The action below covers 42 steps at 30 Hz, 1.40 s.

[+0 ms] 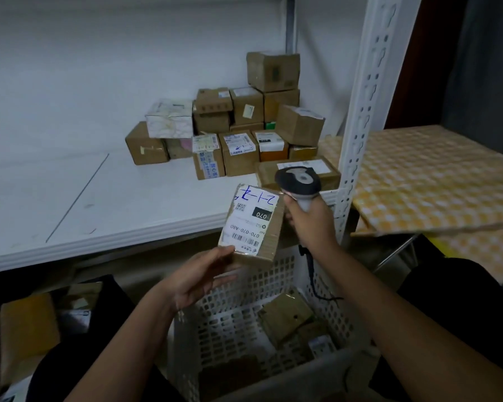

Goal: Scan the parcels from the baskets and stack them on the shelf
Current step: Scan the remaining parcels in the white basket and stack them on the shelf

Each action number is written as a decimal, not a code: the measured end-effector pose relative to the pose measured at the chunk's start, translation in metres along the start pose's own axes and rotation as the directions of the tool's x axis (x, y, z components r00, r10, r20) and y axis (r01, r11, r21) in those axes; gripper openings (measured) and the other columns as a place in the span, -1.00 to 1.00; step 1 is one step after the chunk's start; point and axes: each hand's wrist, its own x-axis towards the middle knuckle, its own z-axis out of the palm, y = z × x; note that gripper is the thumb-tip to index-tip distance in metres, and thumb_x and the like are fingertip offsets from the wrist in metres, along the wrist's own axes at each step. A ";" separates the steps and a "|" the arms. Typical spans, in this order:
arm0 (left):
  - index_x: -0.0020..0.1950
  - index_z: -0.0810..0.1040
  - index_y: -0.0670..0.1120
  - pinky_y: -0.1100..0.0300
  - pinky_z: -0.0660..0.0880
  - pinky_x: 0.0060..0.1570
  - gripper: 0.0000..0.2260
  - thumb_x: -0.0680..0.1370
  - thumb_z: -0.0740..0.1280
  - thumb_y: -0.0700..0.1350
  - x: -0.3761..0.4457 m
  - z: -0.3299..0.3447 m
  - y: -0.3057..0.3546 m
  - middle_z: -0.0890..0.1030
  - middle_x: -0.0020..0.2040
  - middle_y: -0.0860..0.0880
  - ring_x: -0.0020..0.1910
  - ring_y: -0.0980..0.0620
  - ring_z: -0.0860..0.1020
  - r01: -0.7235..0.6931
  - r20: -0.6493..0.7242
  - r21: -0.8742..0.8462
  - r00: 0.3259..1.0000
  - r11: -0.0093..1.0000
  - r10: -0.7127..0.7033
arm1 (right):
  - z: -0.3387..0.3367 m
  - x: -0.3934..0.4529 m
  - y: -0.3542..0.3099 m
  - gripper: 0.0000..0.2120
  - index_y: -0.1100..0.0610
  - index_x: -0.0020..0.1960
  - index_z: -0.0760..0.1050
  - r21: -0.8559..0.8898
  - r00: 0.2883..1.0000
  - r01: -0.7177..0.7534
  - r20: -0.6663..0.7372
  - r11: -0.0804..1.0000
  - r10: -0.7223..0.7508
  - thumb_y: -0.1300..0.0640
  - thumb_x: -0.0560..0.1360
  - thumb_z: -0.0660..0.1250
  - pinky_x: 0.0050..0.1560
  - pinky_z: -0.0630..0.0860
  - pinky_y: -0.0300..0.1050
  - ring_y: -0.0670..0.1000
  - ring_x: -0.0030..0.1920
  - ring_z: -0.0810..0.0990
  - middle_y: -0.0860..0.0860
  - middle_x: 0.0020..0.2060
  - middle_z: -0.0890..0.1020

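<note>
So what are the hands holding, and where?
Left hand holds a labelled parcel by its near end; right hand grips the scanner by its handle.

Dim (perhaps overhead-lit), soft blur, bowed edges

White shelf (70,181): stacked parcels (233,126) at its back right corner, beyond the fingers (291,216). Flat box (299,174) lies nearest them, just behind.

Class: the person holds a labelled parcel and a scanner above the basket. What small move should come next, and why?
Probably tilt the scanner in the right hand down onto the barcode of the parcel that the left hand holds: its label faces up, the scanner head sits just beyond its top edge.
</note>
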 end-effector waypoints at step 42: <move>0.36 0.49 -0.18 0.09 0.38 0.42 -0.53 0.54 0.43 0.03 0.074 0.025 0.100 0.61 0.25 -0.08 0.30 0.03 0.53 -0.465 -0.283 0.072 0.839 0.882 0.465 | -0.035 0.028 -0.142 -0.72 0.30 0.12 0.46 0.141 0.859 -0.046 0.510 0.989 -0.032 0.08 0.58 0.34 -0.50 0.49 -0.24 0.00 -0.52 0.57 0.14 -0.45 0.60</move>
